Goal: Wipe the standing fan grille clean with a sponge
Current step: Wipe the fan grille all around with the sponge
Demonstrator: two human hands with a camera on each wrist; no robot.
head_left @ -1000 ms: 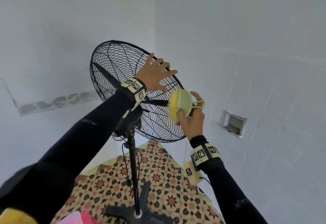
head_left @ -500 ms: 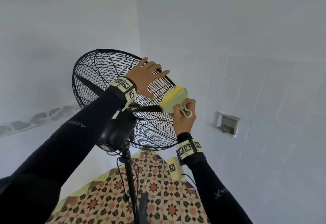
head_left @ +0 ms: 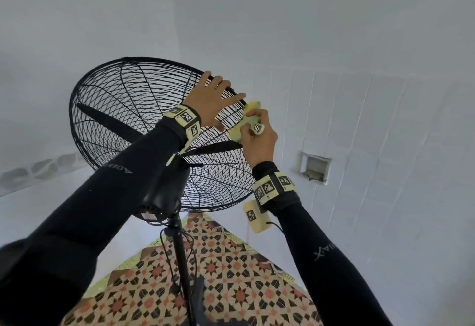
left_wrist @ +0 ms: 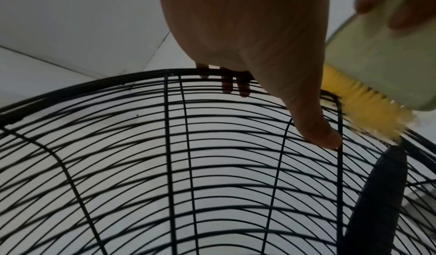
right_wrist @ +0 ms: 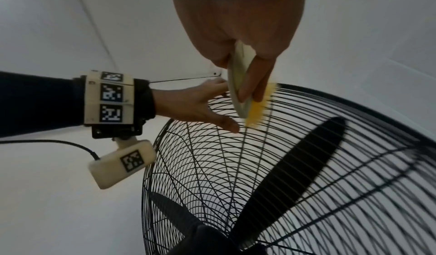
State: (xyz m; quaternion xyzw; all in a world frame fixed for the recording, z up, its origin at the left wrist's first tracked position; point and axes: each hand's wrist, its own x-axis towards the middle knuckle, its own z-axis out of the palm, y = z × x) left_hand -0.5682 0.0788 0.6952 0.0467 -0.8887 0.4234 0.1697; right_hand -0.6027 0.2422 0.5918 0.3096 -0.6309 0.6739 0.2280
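A black wire fan grille (head_left: 123, 109) (left_wrist: 165, 165) (right_wrist: 306, 165) tops a standing fan. My left hand (head_left: 208, 102) (left_wrist: 247, 35) (right_wrist: 188, 106) holds the grille's upper right rim. Its fingertips hook over the rim and its thumb lies on the wires. Just right of it, my right hand (head_left: 259, 140) (right_wrist: 235, 16) grips a sponge (head_left: 237, 133) (left_wrist: 377, 63) (right_wrist: 238, 76) with a pale green back and a yellow scrubbing face. The yellow face presses against the wires near the rim, close to my left thumb. A black blade (head_left: 110, 122) shows behind the wires.
The fan's motor housing (head_left: 162, 192) and black pole (head_left: 182, 261) stand over a patterned tile floor (head_left: 231, 287), with a cable hanging by the pole. White walls surround the fan; a small recess (head_left: 314, 166) sits in the tiled right wall.
My right hand has carried the sponge up the grille's right side to just under the top rim. My left hand slid from the wire face up onto the rim.
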